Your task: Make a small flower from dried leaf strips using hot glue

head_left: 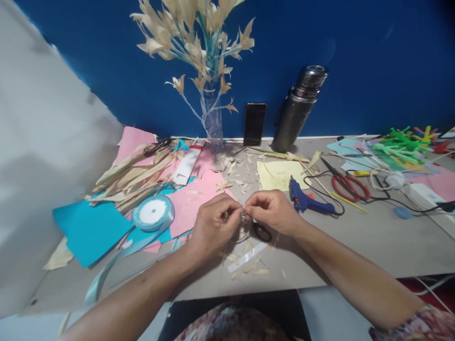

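Note:
Over the grey table [355, 246], my left hand [211, 227] and my right hand [272, 210] meet fingertip to fingertip. Both pinch one small pale piece [243, 217] between them; it is too small to identify. Just below the hands lie a dark scissor handle [262, 232] and a clear strip [247, 256] among pale scraps. A light blue ribbon roll [153, 213] sits left of my left hand, and a blue glue gun [305, 200] lies right of my right hand.
A vase of pale leaf flowers [211, 71] stands at the back with a phone [255, 124] and a dark flask [298, 111]. Pink paper [199, 196], blue paper [88, 229], dried leaf strips [131, 180], red scissors [350, 185], cables and green craft pieces [401, 142] cover the table.

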`<action>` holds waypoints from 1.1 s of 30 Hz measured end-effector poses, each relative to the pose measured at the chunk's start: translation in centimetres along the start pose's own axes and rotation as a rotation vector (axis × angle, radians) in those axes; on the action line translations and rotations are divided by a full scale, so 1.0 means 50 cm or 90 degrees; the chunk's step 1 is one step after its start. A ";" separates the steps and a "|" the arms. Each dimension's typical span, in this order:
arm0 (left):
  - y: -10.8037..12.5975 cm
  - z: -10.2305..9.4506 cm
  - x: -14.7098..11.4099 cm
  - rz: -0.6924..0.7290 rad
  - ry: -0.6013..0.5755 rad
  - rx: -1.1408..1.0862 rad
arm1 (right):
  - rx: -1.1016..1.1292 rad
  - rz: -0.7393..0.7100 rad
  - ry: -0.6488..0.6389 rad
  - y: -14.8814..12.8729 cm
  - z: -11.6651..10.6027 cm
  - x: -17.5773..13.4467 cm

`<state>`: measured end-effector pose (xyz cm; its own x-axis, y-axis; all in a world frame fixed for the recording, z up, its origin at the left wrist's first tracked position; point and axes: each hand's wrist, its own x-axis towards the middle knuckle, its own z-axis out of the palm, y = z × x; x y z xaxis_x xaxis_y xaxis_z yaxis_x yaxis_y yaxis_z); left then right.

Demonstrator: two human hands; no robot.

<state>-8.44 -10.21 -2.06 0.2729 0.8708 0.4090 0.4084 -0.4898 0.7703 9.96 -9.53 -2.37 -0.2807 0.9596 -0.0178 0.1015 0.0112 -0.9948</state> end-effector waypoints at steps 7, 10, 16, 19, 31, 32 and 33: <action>0.000 0.003 -0.001 0.005 0.001 0.000 | -0.049 -0.027 0.012 0.004 -0.003 0.001; -0.002 0.005 0.000 0.001 0.009 -0.007 | -0.031 -0.010 -0.009 0.000 -0.006 -0.001; -0.009 0.004 -0.001 0.045 0.010 -0.001 | -0.013 0.026 -0.033 -0.015 -0.010 -0.002; -0.012 0.005 -0.003 0.057 0.002 0.004 | -0.009 0.025 -0.028 -0.014 -0.010 -0.001; -0.015 0.004 -0.001 0.073 -0.011 -0.004 | -0.012 0.037 -0.045 -0.010 -0.014 0.000; -0.014 0.004 -0.001 0.067 -0.011 -0.006 | -0.011 0.035 -0.047 -0.009 -0.015 0.001; -0.012 0.004 -0.001 0.061 -0.011 -0.010 | -0.009 0.034 -0.050 -0.008 -0.016 0.001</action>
<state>-8.52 -9.96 -2.65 0.3255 0.8186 0.4731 0.3662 -0.5705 0.7351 10.67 -9.27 -1.89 -0.3488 0.9339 -0.0788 0.1319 -0.0343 -0.9907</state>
